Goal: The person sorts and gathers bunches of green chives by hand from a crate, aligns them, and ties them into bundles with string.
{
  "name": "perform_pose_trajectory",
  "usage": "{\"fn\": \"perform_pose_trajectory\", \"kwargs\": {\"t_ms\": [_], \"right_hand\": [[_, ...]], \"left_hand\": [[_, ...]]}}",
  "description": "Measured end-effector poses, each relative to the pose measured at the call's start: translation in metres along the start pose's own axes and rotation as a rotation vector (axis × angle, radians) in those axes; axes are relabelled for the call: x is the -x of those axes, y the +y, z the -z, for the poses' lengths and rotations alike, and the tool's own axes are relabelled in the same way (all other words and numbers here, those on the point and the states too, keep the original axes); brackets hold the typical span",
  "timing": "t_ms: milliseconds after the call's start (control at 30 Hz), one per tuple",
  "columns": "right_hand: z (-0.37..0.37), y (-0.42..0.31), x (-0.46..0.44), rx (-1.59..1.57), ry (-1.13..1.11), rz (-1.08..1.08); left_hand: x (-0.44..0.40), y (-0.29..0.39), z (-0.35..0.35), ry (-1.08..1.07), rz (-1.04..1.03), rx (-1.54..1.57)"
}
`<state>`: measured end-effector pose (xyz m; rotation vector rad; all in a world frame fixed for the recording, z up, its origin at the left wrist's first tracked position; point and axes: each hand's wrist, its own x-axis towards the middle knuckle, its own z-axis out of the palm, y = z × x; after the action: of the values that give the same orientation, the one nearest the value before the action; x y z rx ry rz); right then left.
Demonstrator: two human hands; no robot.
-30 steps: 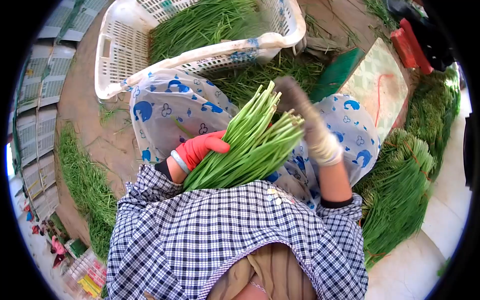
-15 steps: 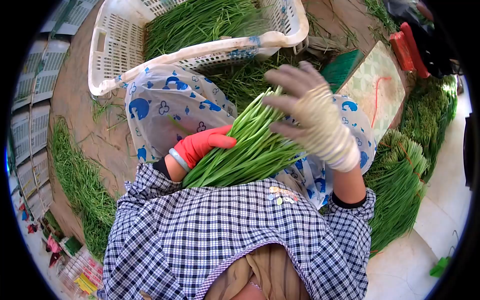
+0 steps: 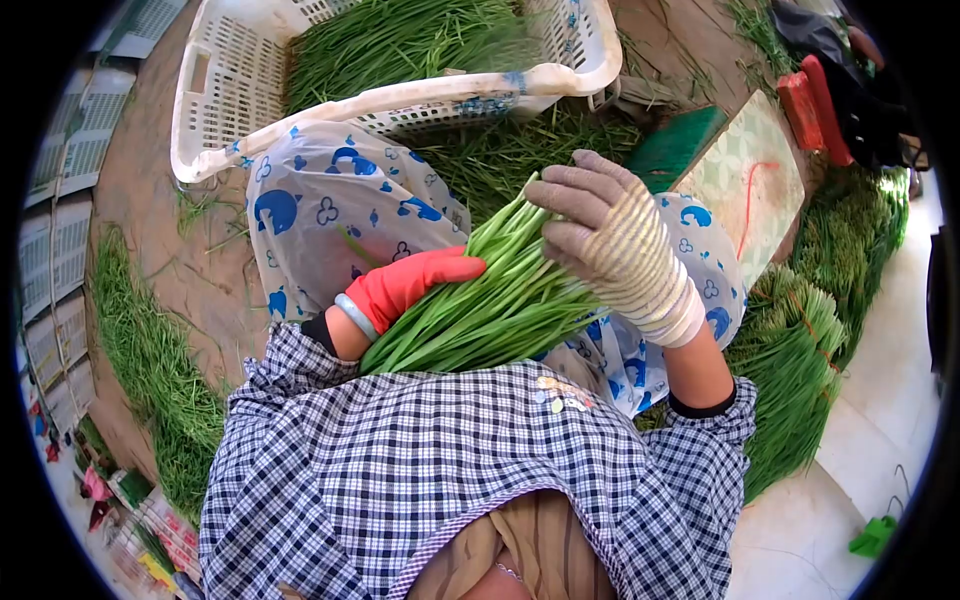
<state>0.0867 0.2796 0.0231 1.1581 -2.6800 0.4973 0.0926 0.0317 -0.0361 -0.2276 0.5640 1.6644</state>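
A second ago my right hand [image 3: 632, 255] was a blur beyond the cut ends of the bunch of green stalks [image 3: 490, 305], which splayed in two clumps; half a second ago its fingers were spread wide over them. Now those fingers sit closer together and bend over the ends, and the bunch looks gathered narrower at that end. My left hand [image 3: 415, 288], in its red glove, is in nearly the same spot as before.

With the left I have a firm grasp around the middle of the bunch, thumb laid across the top of the stalks. My right, in its striped glove, is loosely curved and not clenched, the fingers against the cut ends; its palm and thumb are hidden, so I can't tell how hard it presses.

The bunch lies slantwise across my lap, leaf side against my checked shirt [image 3: 420, 425], cut ends pointing up and away between my plastic-covered knees. Beyond them stands the white basket [image 3: 400, 108] with more greens [image 3: 400, 45] in it; tied bundles [image 3: 795, 400] lie to my right.
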Motion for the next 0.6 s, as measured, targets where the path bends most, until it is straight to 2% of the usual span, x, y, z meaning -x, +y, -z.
{"fn": "perform_pose_trajectory", "kwargs": {"t_ms": [67, 100, 133, 167, 200, 267, 300, 367, 400, 467, 533, 567, 600], "right_hand": [[0.006, 0.006, 0.002, -0.032, 0.150, -0.022], [0.029, 0.010, -0.003, -0.063, 0.158, -0.099], [0.045, 0.015, -0.002, 0.027, 0.261, -0.187], [0.053, 0.025, 0.013, 0.045, 0.316, -0.368], [0.058, 0.038, 0.027, 0.050, 0.317, -0.369], [0.061, 0.059, 0.048, 0.421, 0.066, -0.590], [0.059, 0.056, 0.057, 0.430, 0.067, -0.596], [0.051, 0.039, 0.080, -0.191, 0.057, -0.779], [0.026, 0.031, 0.098, -0.594, 0.176, -0.717], [-0.005, -0.010, 0.103, -1.167, 0.236, -0.674], [-0.057, -0.044, 0.108, -1.656, 0.361, -0.647], [-0.082, -0.055, 0.108, -1.817, 0.459, -0.649], [-0.090, -0.063, 0.090, -1.925, 0.556, -0.641]], "left_hand": [[0.000, 0.000, 0.000, -0.005, 0.002, -0.014], [-0.001, -0.002, -0.001, -0.024, -0.037, 0.000], [-0.002, -0.003, -0.001, -0.043, -0.076, 0.014], [-0.003, -0.005, 0.004, -0.029, -0.072, 0.010], [-0.001, -0.005, 0.005, -0.032, -0.071, 0.007], [0.004, -0.004, 0.008, 0.006, -0.093, -0.069], [0.006, -0.004, 0.012, 0.014, -0.085, -0.091], [0.008, -0.006, 0.010, 0.017, -0.118, -0.080], [0.008, -0.006, 0.009, 0.033, -0.153, -0.068], [0.011, -0.002, 0.003, 0.034, -0.183, -0.044], [0.008, 0.002, -0.003, 0.092, -0.107, -0.141], [0.003, 0.002, -0.004, 0.097, -0.110, -0.365], [0.000, 0.009, -0.012, 0.101, -0.096, -0.368]]}}
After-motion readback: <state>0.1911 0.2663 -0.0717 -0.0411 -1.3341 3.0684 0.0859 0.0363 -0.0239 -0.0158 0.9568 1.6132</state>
